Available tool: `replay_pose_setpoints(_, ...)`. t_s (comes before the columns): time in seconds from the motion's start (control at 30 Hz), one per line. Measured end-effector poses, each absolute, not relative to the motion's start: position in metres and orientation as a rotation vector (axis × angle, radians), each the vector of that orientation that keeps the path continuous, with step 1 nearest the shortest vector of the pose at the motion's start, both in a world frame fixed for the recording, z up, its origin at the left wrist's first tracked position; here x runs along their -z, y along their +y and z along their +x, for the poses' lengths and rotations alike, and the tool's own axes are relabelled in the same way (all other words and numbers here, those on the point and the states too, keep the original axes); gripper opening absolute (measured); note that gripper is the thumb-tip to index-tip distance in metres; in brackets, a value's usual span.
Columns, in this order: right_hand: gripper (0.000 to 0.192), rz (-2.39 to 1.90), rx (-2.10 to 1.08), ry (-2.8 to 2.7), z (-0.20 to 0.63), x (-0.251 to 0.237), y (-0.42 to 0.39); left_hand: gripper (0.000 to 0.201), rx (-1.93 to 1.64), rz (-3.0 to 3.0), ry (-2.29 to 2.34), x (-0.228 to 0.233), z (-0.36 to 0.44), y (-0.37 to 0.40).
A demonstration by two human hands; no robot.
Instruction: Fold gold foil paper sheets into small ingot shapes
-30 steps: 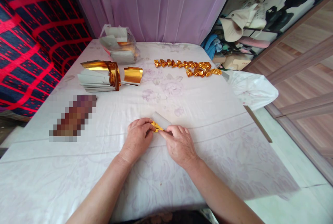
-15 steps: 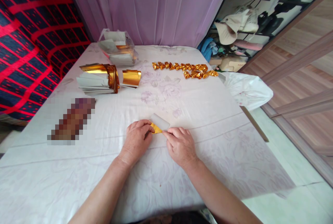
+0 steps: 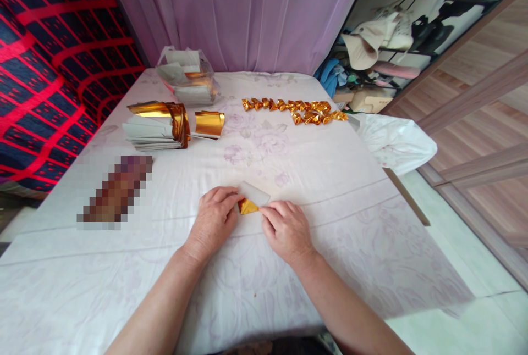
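Pinching small gold foil paper [image 3: 248, 206] between both hands at near-middle of white cloth-covered table [image 3: 330, 179]. Am keeping left hand [image 3: 214, 220] curled, fingertips closed on paper's left end; right hand [image 3: 286, 229] curled too, thumb and forefinger nipping right end. White backing flap is sticking up behind fold. Judging crease wants firm pressing flat against cloth, edges lined up first. Finished gold folded pieces [image 3: 297, 109] lying in row far side; foil sheet stack [image 3: 159, 124] far left.
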State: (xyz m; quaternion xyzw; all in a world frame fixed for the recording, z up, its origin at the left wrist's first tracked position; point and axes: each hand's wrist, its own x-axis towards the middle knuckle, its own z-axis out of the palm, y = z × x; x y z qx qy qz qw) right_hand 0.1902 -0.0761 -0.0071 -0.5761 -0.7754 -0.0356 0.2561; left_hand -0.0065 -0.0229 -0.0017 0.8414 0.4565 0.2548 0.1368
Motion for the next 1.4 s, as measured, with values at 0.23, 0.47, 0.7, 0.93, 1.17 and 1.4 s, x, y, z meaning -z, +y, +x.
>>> replay_pose_setpoints(0.23,0.017,-1.566,0.071,-2.072,0.1904,0.0073,-0.0748,0.031,-0.640,2.524,1.328,0.0018,-0.0090,-0.0221)
replay_pose_setpoints(0.47,0.017,-1.574,0.018,-2.042,0.1912,0.0081,-0.0733,0.029,-0.636,2.528,1.329,-0.0011,-0.0106,-0.0242)
replay_pose_setpoints(0.7,0.018,-1.585,-0.037,-2.053,0.1947,0.0082,-0.0708,0.024,-0.605,2.501,1.309,-0.0024,-0.0137,-0.0237)
replay_pose_setpoints(0.93,0.017,-1.556,-0.134,-2.036,0.1984,0.0084,-0.0686,0.018,-0.597,2.522,1.296,-0.0041,-0.0155,-0.0215)
replay_pose_setpoints(1.17,0.017,-1.568,-0.166,-2.054,0.1991,0.0075,-0.0678,0.019,-0.593,2.513,1.304,-0.0032,-0.0149,-0.0214)
replay_pose_setpoints(1.4,0.018,-1.579,-0.134,-2.096,0.1983,0.0065,-0.0666,0.023,-0.627,2.502,1.307,-0.0023,-0.0152,-0.0223)
